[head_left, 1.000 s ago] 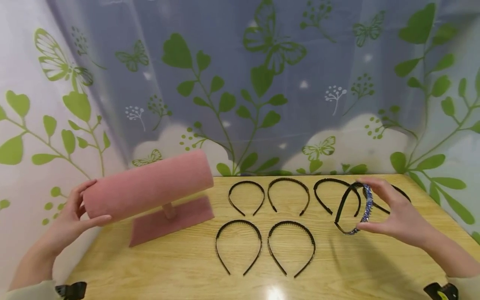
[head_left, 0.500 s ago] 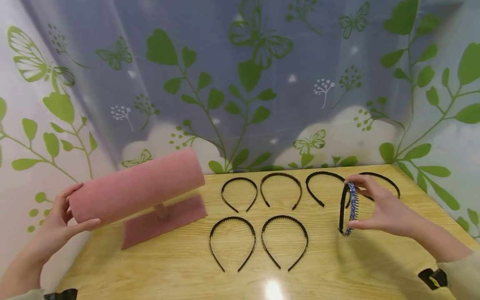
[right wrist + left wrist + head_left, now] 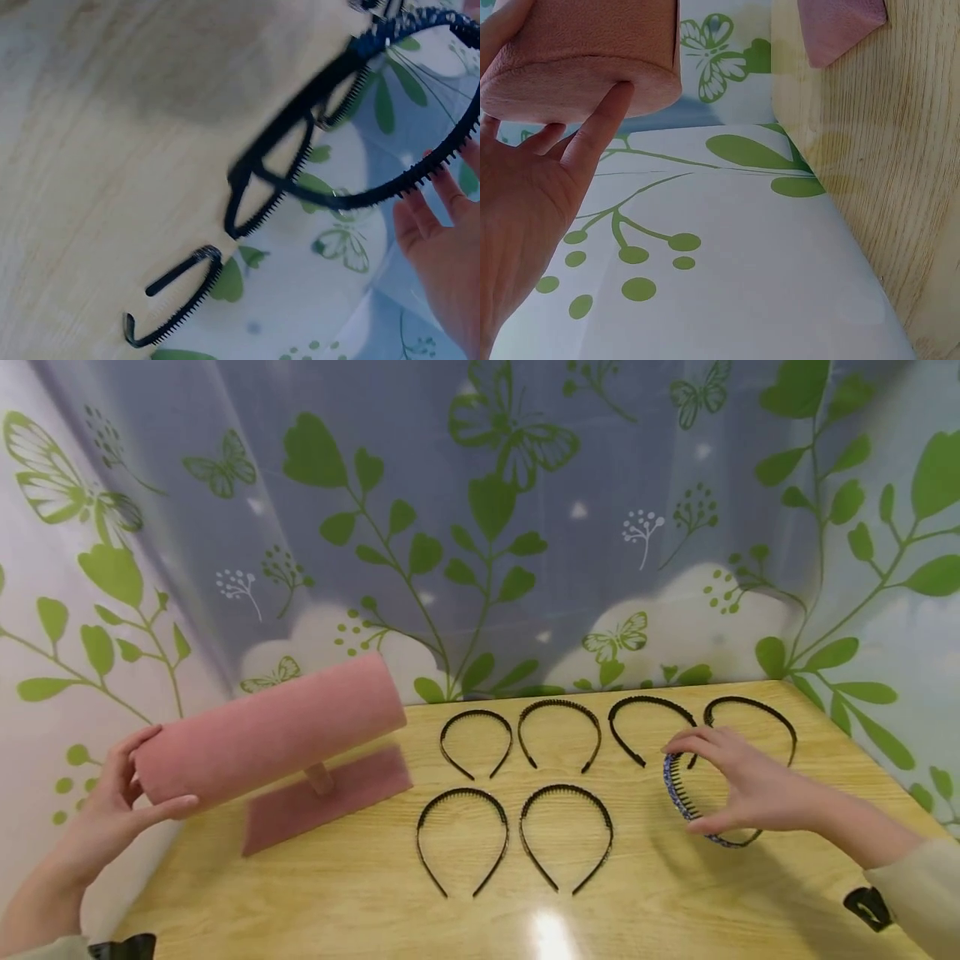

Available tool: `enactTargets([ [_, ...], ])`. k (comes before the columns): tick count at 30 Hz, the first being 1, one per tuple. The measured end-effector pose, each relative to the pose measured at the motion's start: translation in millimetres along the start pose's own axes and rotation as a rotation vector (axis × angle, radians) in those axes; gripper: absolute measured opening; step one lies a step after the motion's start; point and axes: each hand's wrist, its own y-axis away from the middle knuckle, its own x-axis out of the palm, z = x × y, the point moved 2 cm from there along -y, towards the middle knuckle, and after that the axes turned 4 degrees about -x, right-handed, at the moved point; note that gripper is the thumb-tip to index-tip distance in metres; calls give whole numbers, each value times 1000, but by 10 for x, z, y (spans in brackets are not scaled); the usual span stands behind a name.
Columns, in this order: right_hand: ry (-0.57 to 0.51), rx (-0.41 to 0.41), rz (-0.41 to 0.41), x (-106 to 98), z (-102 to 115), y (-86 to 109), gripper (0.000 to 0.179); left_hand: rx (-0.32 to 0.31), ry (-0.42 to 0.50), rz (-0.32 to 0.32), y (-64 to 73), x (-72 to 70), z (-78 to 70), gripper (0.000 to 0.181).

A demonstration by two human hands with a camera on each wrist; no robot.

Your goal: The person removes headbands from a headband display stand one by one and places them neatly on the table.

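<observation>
A pink plush headband stand (image 3: 273, 727), a tilted roll on a post with a flat base, stands on the left of the table. My left hand (image 3: 105, 818) grips the roll's left end. In the left wrist view the fingers (image 3: 600, 131) press against its end face. At the right, my right hand (image 3: 761, 789) pinches a toothed headband (image 3: 672, 787) with blue glitter along its outside, held above the table. The right wrist view shows the fingers at its toothed arc, with the headband's open ends pointing away from the hand. Part of the headband is hidden behind the hand in the head view.
Several dark headbands lie flat on the wooden table (image 3: 360, 893). Two are in front, including one headband (image 3: 462, 791) at centre left. Others form a back row, such as the back right headband (image 3: 789, 727). A patterned curtain (image 3: 390, 435) hangs behind.
My right hand has turned the glitter headband, so its glittered side now faces left and its teeth show. The head view has shifted slightly. The left hand keeps its grip on the stand.
</observation>
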Motion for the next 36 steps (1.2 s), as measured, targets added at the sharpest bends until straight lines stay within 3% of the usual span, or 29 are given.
enactTargets([
  [17,-24,43,147,476,-198,85,78,-19,-26,15,-6,-15,-7,95],
  [27,-34,79,272,564,-199,34,79,-17,-15,12,2,-16,4,94],
  [36,50,77,240,622,-186,43,80,10,45,23,-3,-13,-9,94],
])
